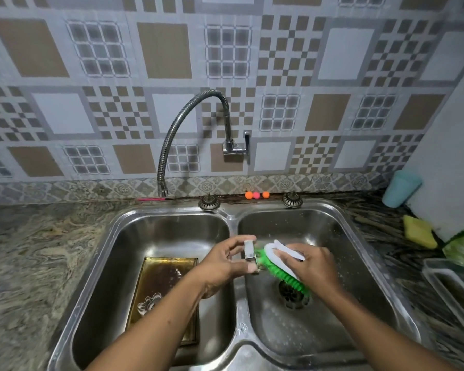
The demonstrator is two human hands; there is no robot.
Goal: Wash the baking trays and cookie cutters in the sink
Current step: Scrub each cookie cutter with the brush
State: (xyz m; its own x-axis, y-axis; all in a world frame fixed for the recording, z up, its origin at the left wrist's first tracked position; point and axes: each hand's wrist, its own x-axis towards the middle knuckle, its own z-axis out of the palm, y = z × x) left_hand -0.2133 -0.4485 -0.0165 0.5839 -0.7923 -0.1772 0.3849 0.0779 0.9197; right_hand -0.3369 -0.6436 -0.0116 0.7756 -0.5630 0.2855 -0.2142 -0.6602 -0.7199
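A small metal cookie cutter [250, 253] is held above the divider between the two bowls of the stainless steel sink [233, 218], toward the right bowl. The left hand [223, 261] pinches it between thumb and fingers. The right hand [314, 266] grips a scrubbing brush [280, 263] by its white back, fingers curled over the top, and the green bristles touch the right side of the cutter.

In the left bowl a rectangular baking tray [169, 259] lies flat on the bottom, its inside brown and wet. A second, shaped cookie cutter [149, 303] lies inside it near the left wall. The right bowl is spotted with droplets, and its drain [292, 293] sits just below the brush.

A flexible metal faucet [182, 121] arches from the tiled wall, its spout ending over the far rim of the left bowl. Two strainer plugs [209, 202] [292, 200] rest on the far rim of the sink, with three small orange and pink balls [257, 195] between them.

On the marbled countertop [38, 250] to the right stand a pale blue cup [401, 191], a yellow sponge [419, 231], a green sponge [461, 249], and nearer, a pale rectangular tray [453, 287].
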